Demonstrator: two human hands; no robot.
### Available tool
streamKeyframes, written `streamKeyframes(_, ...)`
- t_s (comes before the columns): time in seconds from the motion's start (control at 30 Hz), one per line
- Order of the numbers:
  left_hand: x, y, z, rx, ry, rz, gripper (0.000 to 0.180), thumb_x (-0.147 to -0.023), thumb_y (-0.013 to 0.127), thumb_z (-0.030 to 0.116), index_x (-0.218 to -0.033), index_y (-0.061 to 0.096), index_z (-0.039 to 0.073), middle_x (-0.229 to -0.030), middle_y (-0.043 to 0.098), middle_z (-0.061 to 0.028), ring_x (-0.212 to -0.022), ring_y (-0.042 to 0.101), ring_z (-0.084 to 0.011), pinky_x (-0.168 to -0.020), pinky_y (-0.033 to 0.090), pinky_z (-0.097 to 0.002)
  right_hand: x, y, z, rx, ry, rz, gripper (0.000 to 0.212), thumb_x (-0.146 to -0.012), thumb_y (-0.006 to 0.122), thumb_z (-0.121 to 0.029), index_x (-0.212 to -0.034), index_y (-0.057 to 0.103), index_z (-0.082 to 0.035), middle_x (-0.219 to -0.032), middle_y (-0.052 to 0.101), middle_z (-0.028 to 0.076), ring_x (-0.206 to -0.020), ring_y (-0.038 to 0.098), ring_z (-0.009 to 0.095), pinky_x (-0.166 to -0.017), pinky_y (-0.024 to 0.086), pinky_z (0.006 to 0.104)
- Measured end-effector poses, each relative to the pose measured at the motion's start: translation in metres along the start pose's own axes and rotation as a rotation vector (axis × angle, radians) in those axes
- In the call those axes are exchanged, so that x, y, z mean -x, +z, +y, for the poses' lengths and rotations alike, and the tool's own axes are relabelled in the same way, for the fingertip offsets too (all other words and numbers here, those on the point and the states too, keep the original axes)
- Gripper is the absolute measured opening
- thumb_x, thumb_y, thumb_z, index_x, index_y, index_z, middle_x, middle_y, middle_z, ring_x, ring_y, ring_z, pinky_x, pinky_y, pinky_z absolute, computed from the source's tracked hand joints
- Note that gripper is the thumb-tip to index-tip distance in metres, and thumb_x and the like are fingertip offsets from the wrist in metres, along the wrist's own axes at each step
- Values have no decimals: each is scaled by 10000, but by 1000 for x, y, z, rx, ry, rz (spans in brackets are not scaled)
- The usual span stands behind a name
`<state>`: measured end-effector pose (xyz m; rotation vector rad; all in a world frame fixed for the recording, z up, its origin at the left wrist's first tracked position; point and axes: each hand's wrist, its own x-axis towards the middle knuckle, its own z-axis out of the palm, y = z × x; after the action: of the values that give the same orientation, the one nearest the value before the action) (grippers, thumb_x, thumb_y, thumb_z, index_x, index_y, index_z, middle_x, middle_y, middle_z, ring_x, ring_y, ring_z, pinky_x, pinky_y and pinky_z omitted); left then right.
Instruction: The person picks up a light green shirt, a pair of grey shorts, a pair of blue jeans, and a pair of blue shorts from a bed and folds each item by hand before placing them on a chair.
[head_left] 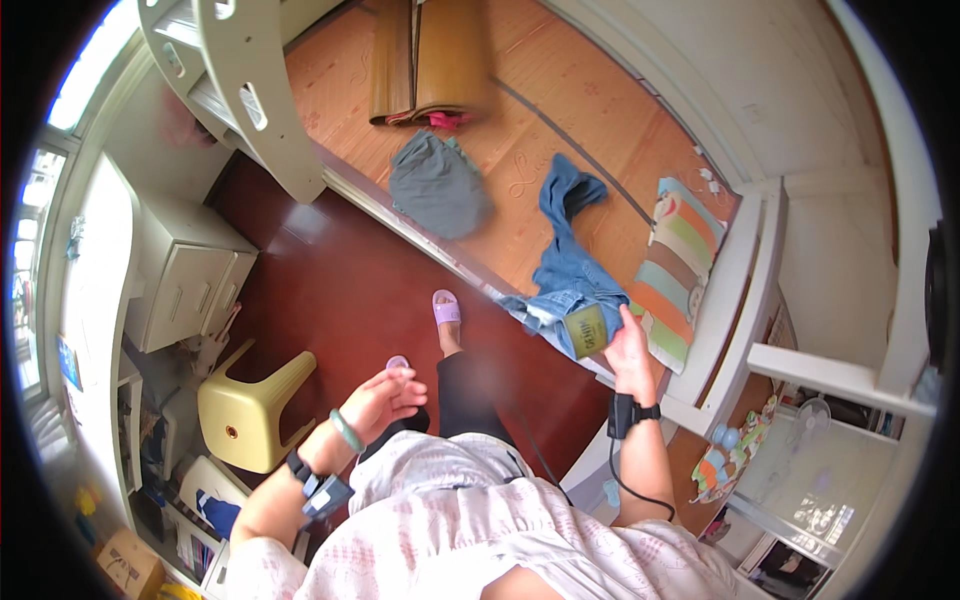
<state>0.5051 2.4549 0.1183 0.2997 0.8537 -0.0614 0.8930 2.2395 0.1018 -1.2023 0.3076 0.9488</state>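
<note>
A pair of blue jeans with a green patch at the waist stretches over the bed's edge. My right hand grips it at the waistband, beside the patch, while one leg trails across the mat toward the far side. My left hand hovers in front of my body, fingers loosely bent and apart, with nothing seen in it. Left of the jeans, a crumpled grey-green garment lies on the orange-brown bed mat.
A striped pillow rests at the bed's right end. Farther back lies a folded brown mat. On the dark red floor stands an upturned-looking yellow plastic stool, near a white cabinet. A white bed ladder rises at the far left.
</note>
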Motion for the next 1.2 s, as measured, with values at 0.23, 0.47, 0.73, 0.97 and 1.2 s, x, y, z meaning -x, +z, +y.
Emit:
streamKeyframes(0.23,37,74,-18,-1003,929,-318,762,-745,715,144,-1357,285,-4,-1297,445,-157,-1209,435,-254,-1018,329,-357,195,90,-43,-14,-221,-166,273,-917,508,-238,-1078,561,-24,-1050,621,82,-988,589,205,-892,458,358)
streamKeyframes(0.47,110,211,-14,-1540,1521,-627,848,-607,689,40,-1360,299,49,-1375,343,-195,-1159,452,-365,-910,415,-412,282,114,-29,139,-227,-405,212,-921,517,-188,-1035,596,-28,-1001,626,45,-921,577,122,-833,457,280)
streamKeyframes(0.73,138,247,-27,-1318,1410,-142,370,-648,511,-100,-992,562,26,-864,611,-110,-824,595,-195,-758,456,-275,310,54,-18,299,-449,-610,394,-940,484,-269,-1254,437,-35,-1163,544,80,-1055,539,190,-922,432,360)
streamKeyframes(0.97,156,279,-74,-1268,1319,82,398,-774,473,-88,-1154,537,10,-944,626,-45,-888,564,-112,-818,438,-234,307,-43,49,417,-282,-730,388,-885,582,-155,-1218,430,-24,-1098,544,103,-1042,529,174,-886,438,303)
streamKeyframes(1.2,183,296,-110,-1049,1219,-22,305,-851,475,-63,-1143,544,-10,-1007,605,-47,-929,564,-118,-831,443,-225,295,-50,101,824,-613,-567,787,-783,693,-178,-1373,203,-1,-1255,444,178,-1183,439,256,-966,380,378)
